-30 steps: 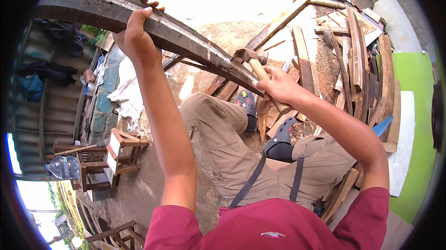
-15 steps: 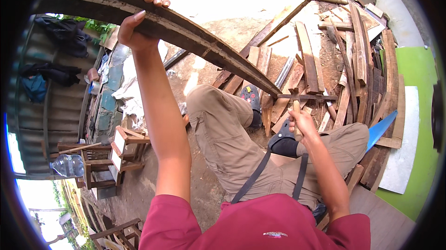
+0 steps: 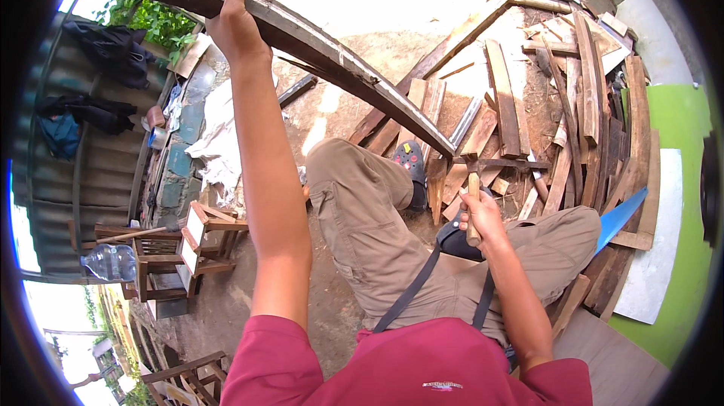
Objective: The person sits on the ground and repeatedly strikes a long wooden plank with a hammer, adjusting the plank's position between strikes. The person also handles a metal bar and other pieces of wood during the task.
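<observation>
A long dark wooden beam (image 3: 324,59) slants from the upper left down to the ground near my feet. My left hand (image 3: 240,25) is wrapped round its upper part, arm stretched out, with the far fingers hidden behind the wood. Between my knees, my right hand (image 3: 481,216) is closed round the wooden handle of a hammer (image 3: 473,178). The hammer's dark, long, narrow head lies crosswise beside the beam's lower end; whether the two touch, I cannot tell.
Loose planks (image 3: 507,101) lie heaped ahead and to the right. A blue saw blade (image 3: 620,217) sticks out by my right knee, next to a white sheet (image 3: 650,244) and a green board (image 3: 679,116). Small wooden frames (image 3: 162,259) and a clear bottle (image 3: 110,263) stand left.
The beam has been turned about its length, so its pale grooved face shows less. My left hand has shifted its hold. My right hand and the hammer handle have moved slightly lower and left.
</observation>
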A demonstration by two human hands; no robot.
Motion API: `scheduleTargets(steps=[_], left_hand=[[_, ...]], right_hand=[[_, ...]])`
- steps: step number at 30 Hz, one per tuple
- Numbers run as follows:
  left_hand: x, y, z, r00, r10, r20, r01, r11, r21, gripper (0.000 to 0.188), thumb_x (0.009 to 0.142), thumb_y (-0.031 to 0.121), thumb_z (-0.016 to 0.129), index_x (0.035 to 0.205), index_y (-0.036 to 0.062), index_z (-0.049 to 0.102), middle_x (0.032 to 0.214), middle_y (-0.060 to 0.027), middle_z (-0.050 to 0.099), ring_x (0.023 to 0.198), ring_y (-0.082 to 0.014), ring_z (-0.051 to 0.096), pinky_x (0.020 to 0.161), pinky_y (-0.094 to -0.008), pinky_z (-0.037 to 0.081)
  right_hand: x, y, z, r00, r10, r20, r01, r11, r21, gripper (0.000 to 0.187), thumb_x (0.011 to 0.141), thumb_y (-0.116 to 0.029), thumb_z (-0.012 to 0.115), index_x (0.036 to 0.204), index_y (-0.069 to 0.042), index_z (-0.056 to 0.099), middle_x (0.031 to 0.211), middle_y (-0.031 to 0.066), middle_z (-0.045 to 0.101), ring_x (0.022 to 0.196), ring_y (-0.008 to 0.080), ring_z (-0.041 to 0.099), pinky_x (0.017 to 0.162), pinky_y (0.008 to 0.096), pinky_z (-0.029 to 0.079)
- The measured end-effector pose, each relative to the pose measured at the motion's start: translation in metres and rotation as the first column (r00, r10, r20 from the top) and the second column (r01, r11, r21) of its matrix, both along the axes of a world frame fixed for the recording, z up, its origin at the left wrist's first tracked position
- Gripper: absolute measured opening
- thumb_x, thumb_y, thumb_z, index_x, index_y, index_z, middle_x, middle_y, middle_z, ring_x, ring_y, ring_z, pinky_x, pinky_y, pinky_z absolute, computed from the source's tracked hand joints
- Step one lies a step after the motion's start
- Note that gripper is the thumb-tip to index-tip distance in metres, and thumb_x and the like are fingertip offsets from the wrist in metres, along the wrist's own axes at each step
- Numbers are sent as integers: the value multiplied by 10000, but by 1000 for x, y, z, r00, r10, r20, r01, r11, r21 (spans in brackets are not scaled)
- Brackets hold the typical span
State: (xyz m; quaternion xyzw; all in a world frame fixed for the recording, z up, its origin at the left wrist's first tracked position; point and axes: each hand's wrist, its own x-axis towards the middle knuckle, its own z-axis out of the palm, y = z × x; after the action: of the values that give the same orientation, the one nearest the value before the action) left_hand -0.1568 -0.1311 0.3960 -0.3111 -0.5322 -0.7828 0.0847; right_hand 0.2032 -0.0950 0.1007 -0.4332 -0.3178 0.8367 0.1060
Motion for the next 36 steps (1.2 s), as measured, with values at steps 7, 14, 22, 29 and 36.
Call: scheduleTargets(steps=[7,14,22,29,36], left_hand=[[-5,6,-4,999,-40,-23,39,999,-15,792,937,577,619,1327,-58,352,1190,-133,560,1009,-175,561,872,-326,481],[13,17,20,968,101,-230,-133,982,-131,405,856,380,748,1008,19,644,901,-38,619,833,-152,586,772,-303,464],[14,48,7,998,60,-2,-60,998,28,273,890,277,698,979,21,666,866,-28,621,786,-147,580,723,-287,461],[18,75,20,962,249,-116,-231,962,149,275,831,162,757,991,-50,681,929,-68,695,827,-151,624,793,-282,475],[-1,56,10,962,199,-185,-204,979,-6,547,842,373,783,1173,-32,626,1117,-84,639,988,-174,583,907,-339,454]], right_hand=[[-5,-20,-3,993,27,-117,-8,987,161,197,1000,-228,619,1039,-108,468,751,0,469,512,84,467,420,237,406],[-4,3,-7,986,109,-128,-99,992,83,232,1011,-284,608,986,-104,464,643,-26,411,439,71,405,370,251,341],[-68,59,148,662,-71,-746,542,733,411,254,1049,-195,489,820,-91,461,561,-27,370,428,91,399,395,254,366],[-132,6,72,926,99,-366,-63,992,109,297,947,-205,613,720,-100,453,529,-44,368,403,86,350,386,271,315],[-67,37,57,959,-121,-255,144,987,70,287,962,-184,591,726,-112,445,526,-43,371,376,78,366,351,271,311]])
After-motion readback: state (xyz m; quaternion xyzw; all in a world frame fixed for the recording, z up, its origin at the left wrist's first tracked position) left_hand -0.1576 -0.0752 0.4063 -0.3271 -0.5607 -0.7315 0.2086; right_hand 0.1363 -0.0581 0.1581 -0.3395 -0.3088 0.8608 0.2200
